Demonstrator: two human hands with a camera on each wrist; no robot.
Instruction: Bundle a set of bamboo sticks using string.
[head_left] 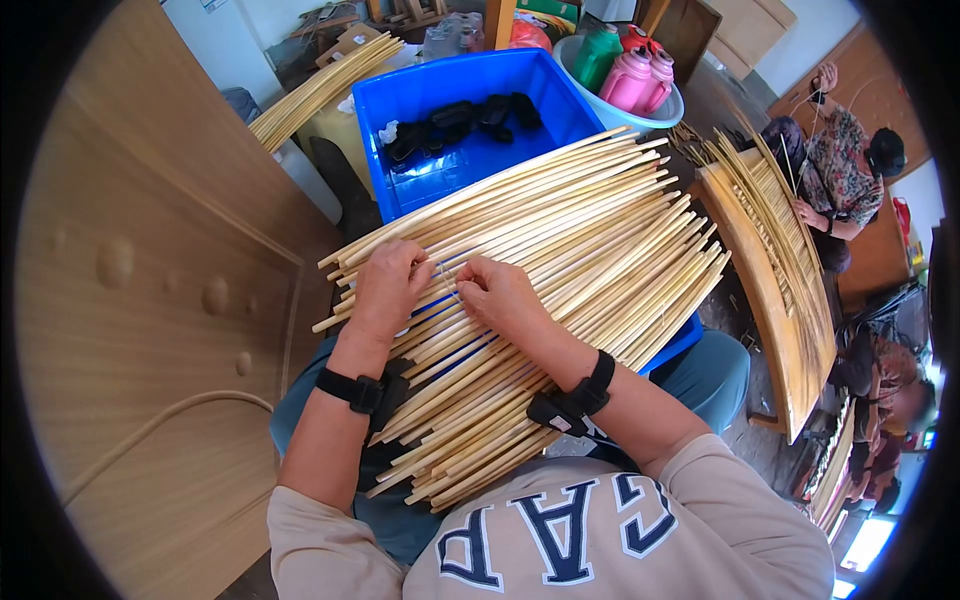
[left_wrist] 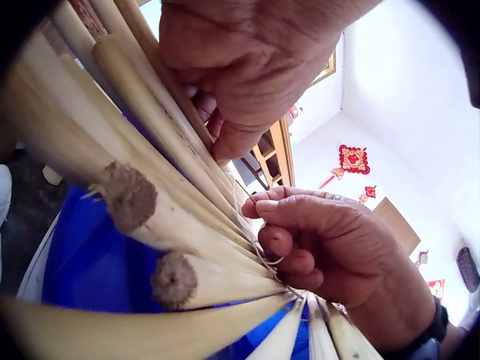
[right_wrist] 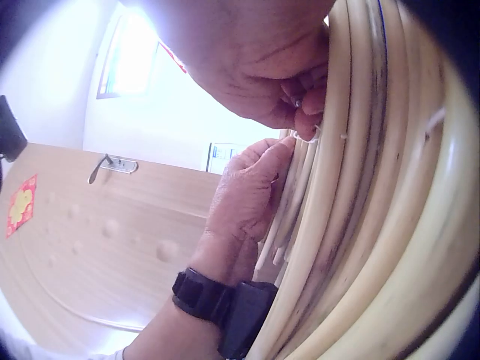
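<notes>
A mat-like row of pale peeled stalks [head_left: 600, 230], joined by thin string, lies across the person's lap. My left hand [head_left: 390, 285] is at its far left part, with curled fingers and thumb gripping a stalk [left_wrist: 161, 112] at the edge. Just to the right, my right hand [head_left: 505, 305] pinches a thin string [left_wrist: 262, 259] between thumb and forefinger, its other fingers curled. The string runs down among the stalks close to the left fingertips. Cut, pithy stalk ends [left_wrist: 176, 281] face the left wrist camera.
Beyond and under the stalks is a blue plastic tub [head_left: 450, 80] with black items inside. Pink flasks [head_left: 640, 82] stand in a pale basin [head_left: 678, 105]. A wooden door [head_left: 150, 300] is at the left. Another person [head_left: 850, 165] works at a wooden bench [head_left: 765, 330] on the right.
</notes>
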